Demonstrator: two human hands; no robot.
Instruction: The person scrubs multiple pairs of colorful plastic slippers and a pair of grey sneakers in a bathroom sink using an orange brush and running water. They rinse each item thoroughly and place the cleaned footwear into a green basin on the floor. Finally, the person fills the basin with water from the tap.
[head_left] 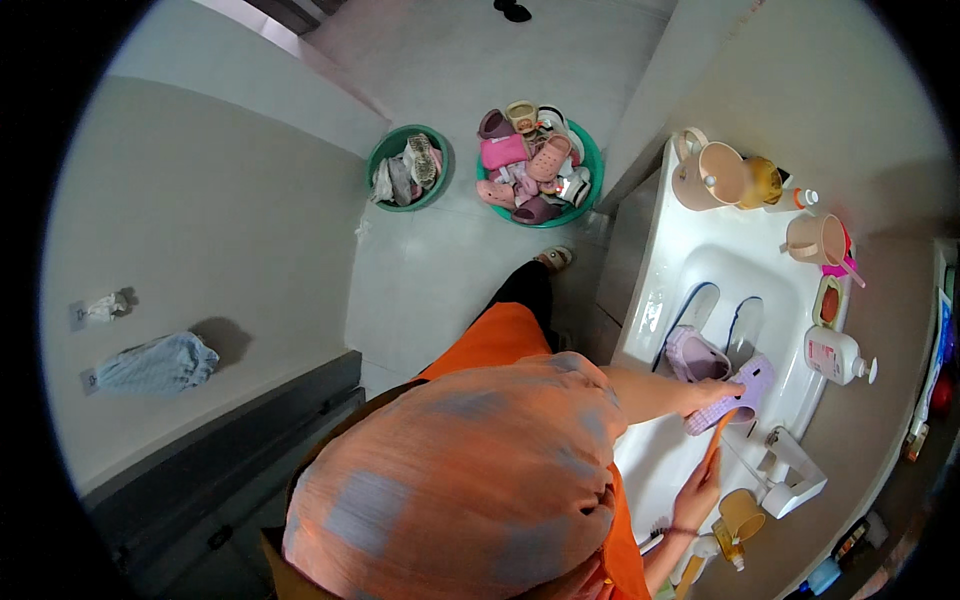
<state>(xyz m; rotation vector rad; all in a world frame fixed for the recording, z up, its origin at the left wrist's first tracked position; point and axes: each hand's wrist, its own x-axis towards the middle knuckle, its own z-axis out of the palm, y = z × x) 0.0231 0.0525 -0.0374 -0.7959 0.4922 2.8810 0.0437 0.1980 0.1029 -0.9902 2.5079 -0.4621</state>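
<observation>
At 9 o'clock, a pale blue cloth hangs by the wall; at 11 o'clock stands a small green basin, and at 1 o'clock a large green basin piled with footwear. Between 3 and 4 o'clock, in the white sink, rests a loose clog. The right hand, toward 4:30, closes around an orange tool, probably a brush, though its working end is obscured. Toward 4 o'clock, the left hand grips a lavender clog over the sink. The step appears to be scrubbing; continuing calls for turning the shoe under a firm grip.
</observation>
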